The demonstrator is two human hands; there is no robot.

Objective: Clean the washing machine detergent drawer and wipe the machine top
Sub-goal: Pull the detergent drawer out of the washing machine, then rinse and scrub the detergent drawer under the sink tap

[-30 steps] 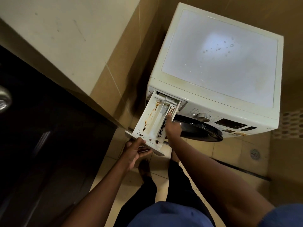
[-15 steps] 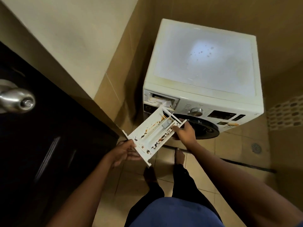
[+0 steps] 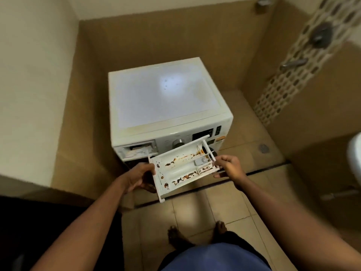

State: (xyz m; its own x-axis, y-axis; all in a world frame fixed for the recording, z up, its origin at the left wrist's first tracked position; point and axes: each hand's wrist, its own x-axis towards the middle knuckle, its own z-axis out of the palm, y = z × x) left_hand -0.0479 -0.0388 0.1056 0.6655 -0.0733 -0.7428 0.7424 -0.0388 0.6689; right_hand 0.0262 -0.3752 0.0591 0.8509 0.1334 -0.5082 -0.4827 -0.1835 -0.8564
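Brown-stained detergent drawer (image 3: 181, 170) is out of the washing machine (image 3: 166, 102), gripped by left hand (image 3: 139, 178) and right hand (image 3: 229, 166); cleaning and top wiping remain.

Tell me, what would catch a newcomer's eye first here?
The white plastic detergent drawer, streaked with brown and black grime, is held free at centre frame, the left hand gripping one end and the right hand pinching the other. Behind it stands the boxy white washing machine, with its open drawer slot at the front left and water drops on top.
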